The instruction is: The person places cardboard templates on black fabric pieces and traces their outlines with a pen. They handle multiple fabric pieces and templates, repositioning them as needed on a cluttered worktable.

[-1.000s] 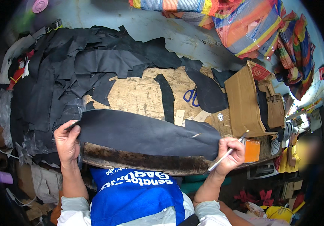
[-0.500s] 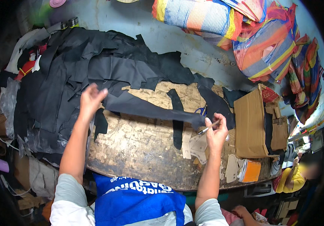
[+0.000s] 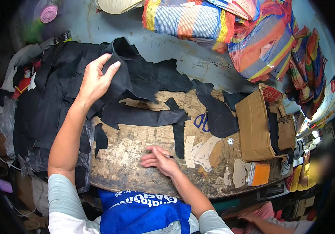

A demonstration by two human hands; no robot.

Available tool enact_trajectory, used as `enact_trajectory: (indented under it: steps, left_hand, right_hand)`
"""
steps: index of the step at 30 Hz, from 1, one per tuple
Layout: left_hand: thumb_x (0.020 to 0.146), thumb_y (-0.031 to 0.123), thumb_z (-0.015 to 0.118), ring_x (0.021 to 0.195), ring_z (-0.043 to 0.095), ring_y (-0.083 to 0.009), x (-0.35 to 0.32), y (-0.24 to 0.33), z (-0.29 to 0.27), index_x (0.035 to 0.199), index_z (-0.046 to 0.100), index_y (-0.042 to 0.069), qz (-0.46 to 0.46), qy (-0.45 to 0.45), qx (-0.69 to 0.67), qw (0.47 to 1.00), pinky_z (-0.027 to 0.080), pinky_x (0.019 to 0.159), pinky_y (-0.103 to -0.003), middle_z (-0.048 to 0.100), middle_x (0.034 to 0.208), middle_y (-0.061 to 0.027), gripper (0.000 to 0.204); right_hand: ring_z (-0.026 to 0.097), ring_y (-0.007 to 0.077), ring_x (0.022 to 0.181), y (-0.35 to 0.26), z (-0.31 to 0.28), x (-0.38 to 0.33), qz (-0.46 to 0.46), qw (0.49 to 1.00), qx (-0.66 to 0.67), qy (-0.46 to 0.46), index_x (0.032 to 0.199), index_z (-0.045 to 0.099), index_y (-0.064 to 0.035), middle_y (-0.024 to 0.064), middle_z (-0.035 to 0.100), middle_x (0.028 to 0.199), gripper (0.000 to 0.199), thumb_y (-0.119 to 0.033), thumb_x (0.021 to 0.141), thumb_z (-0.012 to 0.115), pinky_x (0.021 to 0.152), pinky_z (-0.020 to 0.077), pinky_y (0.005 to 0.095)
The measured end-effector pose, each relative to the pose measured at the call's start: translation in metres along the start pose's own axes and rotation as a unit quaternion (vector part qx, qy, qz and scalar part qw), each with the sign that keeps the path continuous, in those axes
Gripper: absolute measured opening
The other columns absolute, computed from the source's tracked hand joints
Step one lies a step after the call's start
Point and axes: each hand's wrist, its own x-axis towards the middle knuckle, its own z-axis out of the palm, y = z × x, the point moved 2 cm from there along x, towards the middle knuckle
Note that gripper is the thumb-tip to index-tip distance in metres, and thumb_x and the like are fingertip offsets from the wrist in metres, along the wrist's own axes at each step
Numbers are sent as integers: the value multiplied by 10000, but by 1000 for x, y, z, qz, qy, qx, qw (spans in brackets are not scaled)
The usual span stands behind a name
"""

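My left hand [image 3: 99, 76] pinches the edge of a black leather-like sheet [image 3: 125, 74], raised and curled above the pile of black pieces [image 3: 64, 84]. Over the bare wood of the table, my right hand [image 3: 160, 160] keeps a pen [image 3: 168, 156] tucked in it, its fingers partly extended and somewhat blurred. A long black strip [image 3: 140, 116] lies flat beyond that hand, across the top of a narrow upright black piece [image 3: 179, 140]. Blue-handled scissors [image 3: 201, 122] rest beside a wide curved black piece [image 3: 220, 115].
Cardboard pattern pieces [image 3: 204, 154] lie right of my right hand. A cardboard box [image 3: 253, 124] stands at the table's right end, near an orange-covered stack [image 3: 260, 175]. Colourful striped mesh sacks [image 3: 261, 46] hang by the wall. Another person in yellow [image 3: 302, 177] is at far right.
My left hand has moved up and lifted a black sheet from the pile. My right hand let go of the long strip's end and moved left and nearer, keeping the pen.
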Motion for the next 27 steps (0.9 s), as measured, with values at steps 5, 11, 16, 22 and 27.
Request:
enact_trajectory:
  steps: [5,11,16,22,27]
  left_hand:
    - [916,70,560,923,571,-79,-35,96,-30,1168,539,-40,20,-84,-308,948,465,817,-222,616,1061,-55,276]
    - [932,97,529,991,608,-155,-90,63,-80,1214,523,-13,-82,46,-421,902,487,876,-298,622,1129,-87,303]
    - [844,211,640,1060,547,-217,-219,-29,-46,1179,557,91,-409,119,-255,868,439,919,-368,593,1114,-91,366]
    - [780,6,652,877,627,-170,-307,-82,-10,1240,456,-77,-461,-69,-237,852,505,695,-264,645,1051,-113,507]
    - [789,88,684,784,583,-148,-282,-99,7,1233,471,-15,-510,-11,-305,805,477,584,-261,606,1013,-109,504]
  right_hand:
    - [339,399,1305,-13,42,27,-93,951,226,-189,1395,320,-90,216,317,1435,1160,-849,543,530,932,425,571]
    - [376,320,1292,-74,26,-37,-246,900,311,-180,1334,406,-41,135,324,1448,1128,-808,530,598,952,393,622]
    - [674,193,704,-57,-6,-75,-167,957,205,121,912,638,-5,115,670,818,86,-81,883,607,581,584,381]
    - [595,131,533,5,-55,-92,-73,903,-104,410,767,501,-36,49,603,684,163,-57,843,643,438,501,255]
    - [559,103,485,7,-57,-95,-173,877,-133,428,776,479,-14,43,557,595,178,-47,859,633,411,459,225]
